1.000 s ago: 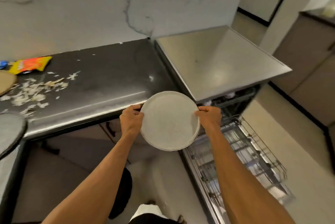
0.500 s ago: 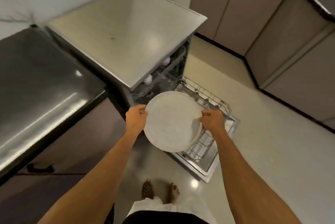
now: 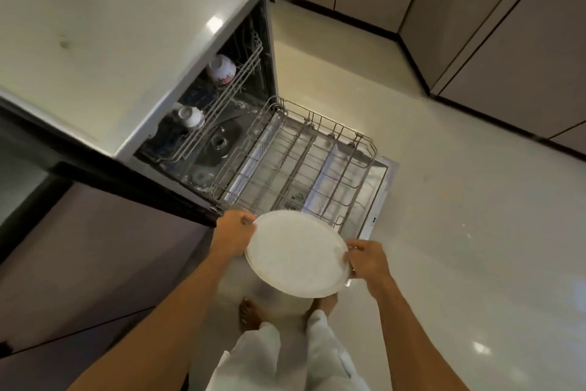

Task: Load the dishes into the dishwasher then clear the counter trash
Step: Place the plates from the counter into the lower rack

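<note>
Hovering at 6 o'clock of the rack (image 3: pixel 364 141), a plate (image 3: pixel 296 252) is gripped by its rim: left hand (image 3: pixel 233 237) at 9 o'clock, right hand (image 3: pixel 367 260) at 3, fingers (image 3: pixel 357 245) curled on it. It would best be tipped upright and lowered between two tines (image 3: pixel 298 162).

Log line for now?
left hand: grips plate | right hand: grips plate | plate: not yet in lower rack | upper rack: two bowls

Round white plate (image 3: pixel 296 252), face up, slightly tilted, above near edge of pulled-out, empty lower dishwasher rack (image 3: pixel 304 165).
</note>
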`<state>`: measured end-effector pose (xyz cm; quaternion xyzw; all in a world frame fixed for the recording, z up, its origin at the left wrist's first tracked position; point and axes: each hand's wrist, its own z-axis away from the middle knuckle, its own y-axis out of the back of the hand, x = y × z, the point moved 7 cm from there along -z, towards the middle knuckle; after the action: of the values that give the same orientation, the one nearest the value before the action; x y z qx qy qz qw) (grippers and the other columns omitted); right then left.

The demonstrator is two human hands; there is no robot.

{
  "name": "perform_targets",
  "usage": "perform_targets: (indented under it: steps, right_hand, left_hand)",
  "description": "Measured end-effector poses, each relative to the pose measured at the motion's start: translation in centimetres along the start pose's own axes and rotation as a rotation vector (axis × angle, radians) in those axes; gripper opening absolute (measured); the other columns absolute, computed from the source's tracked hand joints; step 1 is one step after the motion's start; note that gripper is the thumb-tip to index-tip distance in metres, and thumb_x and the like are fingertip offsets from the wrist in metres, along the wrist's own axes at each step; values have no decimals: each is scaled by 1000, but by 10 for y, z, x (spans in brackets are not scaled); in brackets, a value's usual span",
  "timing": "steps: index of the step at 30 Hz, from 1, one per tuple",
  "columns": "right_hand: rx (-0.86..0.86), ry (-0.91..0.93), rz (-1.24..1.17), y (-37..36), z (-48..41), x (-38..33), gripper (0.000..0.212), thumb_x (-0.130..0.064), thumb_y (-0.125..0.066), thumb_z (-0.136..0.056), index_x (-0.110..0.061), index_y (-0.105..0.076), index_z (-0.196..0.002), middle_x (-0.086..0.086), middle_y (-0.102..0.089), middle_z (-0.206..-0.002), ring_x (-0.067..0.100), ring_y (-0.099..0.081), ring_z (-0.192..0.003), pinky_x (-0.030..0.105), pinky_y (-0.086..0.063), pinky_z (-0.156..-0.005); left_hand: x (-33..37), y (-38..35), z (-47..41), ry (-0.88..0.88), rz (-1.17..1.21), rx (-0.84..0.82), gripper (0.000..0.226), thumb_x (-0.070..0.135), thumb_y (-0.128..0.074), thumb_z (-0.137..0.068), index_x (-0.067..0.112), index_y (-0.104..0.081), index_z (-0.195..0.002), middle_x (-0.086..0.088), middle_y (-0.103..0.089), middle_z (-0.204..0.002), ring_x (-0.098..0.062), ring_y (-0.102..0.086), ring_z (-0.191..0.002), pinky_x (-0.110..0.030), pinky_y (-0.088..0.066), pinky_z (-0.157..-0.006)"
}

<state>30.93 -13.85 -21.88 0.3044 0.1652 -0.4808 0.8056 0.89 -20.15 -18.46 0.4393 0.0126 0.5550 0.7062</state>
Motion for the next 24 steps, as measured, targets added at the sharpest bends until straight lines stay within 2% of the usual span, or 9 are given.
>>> perform_targets:
  steps: [3, 6, 9, 11, 15, 19, 22, 24]
  right_hand:
    - [26, -63, -48, 0, -26, 31, 24, 7, -59, -76, -11, -73, -69, 16, -71, -80, 27, -65, -72, 54, -59, -73]
    - [40, -159, -135, -11, -57, 62, 22, 5, -65, -78, -14, -76, -77, 4, -71, -78, 29, -68, -77, 52, -59, -78]
    - [52, -245, -217, -27, -92, 91, 19, 3, -69, -76, -14, -75, -70, 9, -72, -78, 33, -69, -81, 53, -59, -78]
    - [62, -295, -249, -39, -118, 109, 14, 2, -69, -76, -8, -74, -69, 14, -72, -79, 35, -69, -80, 52, -60, -75]
    - [42, -348, -280, -61, -165, 134, 16, 6, -60, -84, 4, -64, -69, 19, -63, -70, 33, -62, -60, 40, -59, -54]
    - [19, -337, -257, -75, -198, 145, 18, 1, -54, -88, 4, -63, -72, 19, -64, -54, 32, -58, -49, 49, -55, -73]
    - [20, -346, -282, -88, -219, 151, 20, 0, -52, -90, 3, -62, -73, 19, -62, -53, 31, -58, -51, 47, -57, -70]
    - [32, -340, -309, -94, -229, 152, 20, 1, -51, -91, 4, -61, -73, 22, -61, -60, 30, -57, -49, 41, -57, -59]
  left_hand:
    - [-9, -25, -10, 58, 10, 20, 18, 11, -61, -83, 24, -71, -76, -6, -71, -79, -27, -68, -76, -39, -57, -64]
    - [-24, -53, -34, 158, 48, 32, 19, 9, -61, -86, 19, -68, -71, -6, -68, -74, -27, -66, -66, -35, -57, -55]
    - [-45, -81, -70, 286, 151, 43, 11, 7, -64, -87, 12, -74, -86, -9, -67, -83, -23, -63, -67, -32, -54, -49]
    - [-56, -102, -99, 314, 164, 25, 12, 8, -63, -88, 7, -74, -93, -10, -67, -85, -22, -61, -63, -28, -51, -44]
    - [-70, -143, -154, 290, 133, -42, 13, 10, -59, -92, 5, -70, -97, -14, -65, -79, -20, -53, -51, -23, -44, -37]
    - [-75, -167, -192, 275, 150, -57, 13, 9, -55, -92, 5, -68, -93, -10, -57, -62, -17, -46, -46, -20, -37, -36]
    - [-81, -179, -215, 279, 157, -51, 14, 9, -55, -91, 3, -68, -91, -10, -57, -61, -17, -46, -46, -23, -36, -41]
    - [-83, -184, -228, 272, 153, -45, 12, 9, -56, -91, 4, -67, -90, -10, -58, -62, -17, -47, -47, -24, -37, -42]
